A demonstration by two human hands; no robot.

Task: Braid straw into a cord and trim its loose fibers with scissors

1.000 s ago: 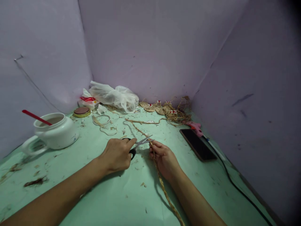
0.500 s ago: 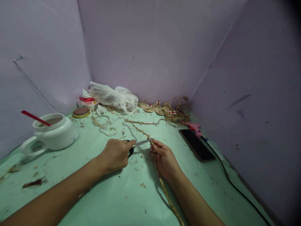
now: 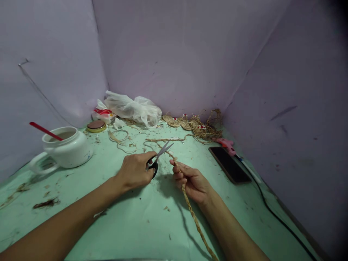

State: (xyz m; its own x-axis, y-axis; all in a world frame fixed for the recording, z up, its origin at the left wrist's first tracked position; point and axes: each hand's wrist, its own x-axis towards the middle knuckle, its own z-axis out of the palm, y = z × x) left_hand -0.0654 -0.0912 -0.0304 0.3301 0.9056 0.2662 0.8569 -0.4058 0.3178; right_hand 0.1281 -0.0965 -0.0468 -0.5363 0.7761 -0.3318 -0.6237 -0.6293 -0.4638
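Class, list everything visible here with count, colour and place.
Table: one, green, beneath
Walls: three, purplish, around table
Mug: one, white, left
Stick: one, red, in mug
Round container: one, brownish, behind mug
Packet: one, white-red, back left
Plastic bag: one, white, back
Woven discs: several, tan, back right
Scraps: many, brownish, scattered
Phone: one, black, right
Glue gun: one, pink, behind phone
Cable: one, black, right
Scissors: one pair, black-grey, centre
Braided cord: one, tan, centre foreground
Left hand: one, bare, holding scissors
Right hand: one, bare, holding cord
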